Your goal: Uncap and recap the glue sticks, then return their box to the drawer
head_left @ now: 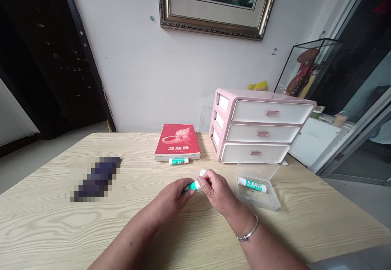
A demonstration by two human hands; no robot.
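My left hand (pixel 173 196) is closed around the green body of a glue stick (pixel 193 186) held over the table's middle. My right hand (pixel 217 189) pinches a white cap (pixel 202 173) just at the stick's end; whether the cap is on or off I cannot tell. A silver bangle (pixel 249 232) circles my right wrist. A second glue stick (pixel 251 184) lies inside a clear plastic box (pixel 269 200) right of my hands. A third glue stick (pixel 179 161) lies in front of a red book (pixel 178 140).
A pink drawer unit (pixel 259 125) with three white drawers stands at the back right. A blurred dark object (pixel 96 178) lies at the left on the wooden table (pixel 61 229). A framed picture (pixel 214 5) hangs on the wall; a glass case (pixel 308 66) stands behind.
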